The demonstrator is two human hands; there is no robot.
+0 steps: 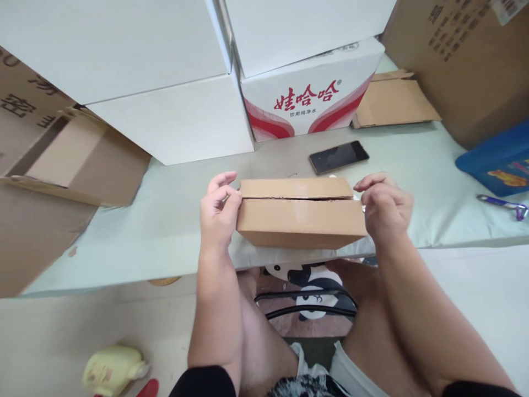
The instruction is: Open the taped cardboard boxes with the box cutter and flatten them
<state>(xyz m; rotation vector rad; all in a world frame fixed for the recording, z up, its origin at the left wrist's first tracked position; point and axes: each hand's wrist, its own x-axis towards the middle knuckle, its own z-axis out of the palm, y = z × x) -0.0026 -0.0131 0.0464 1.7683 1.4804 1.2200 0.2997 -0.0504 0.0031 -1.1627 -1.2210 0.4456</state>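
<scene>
A small brown cardboard box [301,218] sits near the front edge of the covered table. Its two top flaps almost meet, with a thin dark gap along the seam. At the left end of that seam, my left hand [221,207] pinches the box's edge with thumb and forefinger. My right hand [386,207] is closed beside the right end, its fingers curled and the thumb mostly hidden. A small pale bit shows by those fingers, too little to name. Behind the box lies a dark phone [339,157].
White boxes [165,121] and a red-and-white water carton [306,105] stand behind. Left is an open cardboard box [111,165]; right are a flattened carton [397,102], a blue container [496,160] and a purple-handled tool [502,203]. A yellow bottle [111,369] lies on the floor.
</scene>
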